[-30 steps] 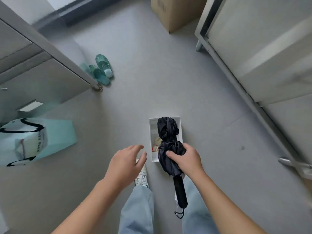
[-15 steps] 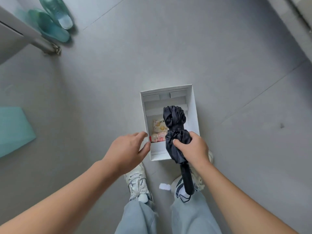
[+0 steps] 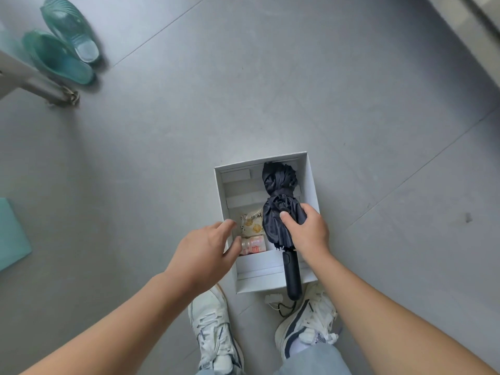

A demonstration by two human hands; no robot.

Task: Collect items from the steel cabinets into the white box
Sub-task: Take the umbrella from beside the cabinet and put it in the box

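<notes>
At the view's nine o'clock edge a teal bag (image 3: 12, 234) lies flat on the grey floor (image 3: 189, 125). Toward ten o'clock a pair of translucent green slippers (image 3: 65, 47) sits just beside a steel cabinet leg (image 3: 55, 94). Lower, at about seven o'clock from the white box (image 3: 310, 182), the left hand (image 3: 205, 251) reaches over the box's left wall with its fingers loosely spread and nothing held; whether the fingertips touch the rim cannot be told. Inside the box, along its nine o'clock side, lie a pale snack packet (image 3: 251, 221) and, touching it on the six o'clock side, a small pink bottle (image 3: 253, 245). To their right the folded black umbrella (image 3: 280, 196) runs along the three o'clock side of the box, its bunched end pointing to twelve o'clock and its black handle (image 3: 292, 277) pointing to six o'clock, crossing over the near wall with its strap hanging out onto the floor. The right hand (image 3: 309, 232) grips the umbrella's canopy at mid-length, thumb on top and fingers wrapped round the far side. Below the box, at six o'clock, stand two white sneakers (image 3: 213, 328) with blue jeans hems above them. A pale cabinet edge (image 3: 479, 33) crosses the two o'clock corner.
</notes>
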